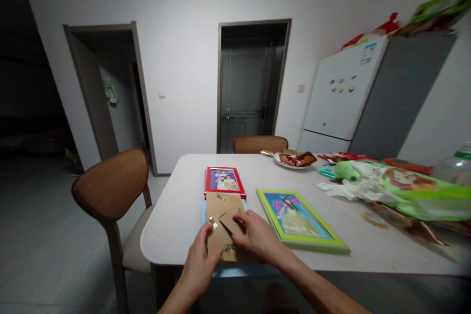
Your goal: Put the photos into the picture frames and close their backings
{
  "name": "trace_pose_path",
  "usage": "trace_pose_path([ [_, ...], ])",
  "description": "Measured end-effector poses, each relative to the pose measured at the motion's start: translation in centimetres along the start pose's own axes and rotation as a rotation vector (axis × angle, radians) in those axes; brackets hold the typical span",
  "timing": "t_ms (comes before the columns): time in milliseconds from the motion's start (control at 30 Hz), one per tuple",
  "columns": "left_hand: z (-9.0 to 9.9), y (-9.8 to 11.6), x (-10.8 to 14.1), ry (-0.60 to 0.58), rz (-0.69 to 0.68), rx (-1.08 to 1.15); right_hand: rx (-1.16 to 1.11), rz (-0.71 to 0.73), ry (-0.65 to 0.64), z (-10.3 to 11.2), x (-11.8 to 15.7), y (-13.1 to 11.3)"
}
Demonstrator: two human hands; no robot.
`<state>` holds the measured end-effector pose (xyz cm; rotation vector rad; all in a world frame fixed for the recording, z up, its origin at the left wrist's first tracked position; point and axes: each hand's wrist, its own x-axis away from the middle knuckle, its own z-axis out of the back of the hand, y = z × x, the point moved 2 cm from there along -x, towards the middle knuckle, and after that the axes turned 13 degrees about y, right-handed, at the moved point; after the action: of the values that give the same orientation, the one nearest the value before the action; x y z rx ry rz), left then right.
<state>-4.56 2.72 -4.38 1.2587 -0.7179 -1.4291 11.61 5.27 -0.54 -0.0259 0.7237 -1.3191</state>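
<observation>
A light-blue picture frame [204, 213] lies face down at the table's near edge, its brown backing board [218, 206] upward. Small metal clips [213, 222] sit along the board. My left hand [198, 257] rests on the frame's left side, thumb and forefinger apart. From the right, my right hand [253, 235] pinches a brown stand flap that is tilted up from the board; its fingers partly hide the flap. Just beyond lies a red picture frame [225, 180] with a photo face up. A lime-green picture frame [301, 221] lies to the right of my right hand, also face up.
A plate of food [294, 159] stands at the table's far side. Green plastic packaging [415, 191], white tissue [346, 189] and a roll of tape [374, 220] crowd the right. Wooden chairs [114, 186] stand at the left and far side. A fridge [338, 93] is behind.
</observation>
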Motion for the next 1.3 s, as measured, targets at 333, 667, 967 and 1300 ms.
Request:
trace_pose_path([
  [333,7.6,-1.9,-3.3,0.149,0.360,0.345,-0.065,-0.085,0.045,0.4,-0.4,2.7],
  [667,10.7,-6.1,-3.7,0.240,0.170,-0.215,0.184,-0.176,-0.049,-2.7,0.3,6.7],
  [967,6.3,-3.1,-1.7,0.202,-0.168,-0.414,-0.299,-0.505,0.070,-1.5,-0.3,7.3],
  [1300,-2.2,2.8,1.2,-0.142,-0.216,-0.280,-0.988,-0.795,0.032,1.1,0.4,3.4],
])
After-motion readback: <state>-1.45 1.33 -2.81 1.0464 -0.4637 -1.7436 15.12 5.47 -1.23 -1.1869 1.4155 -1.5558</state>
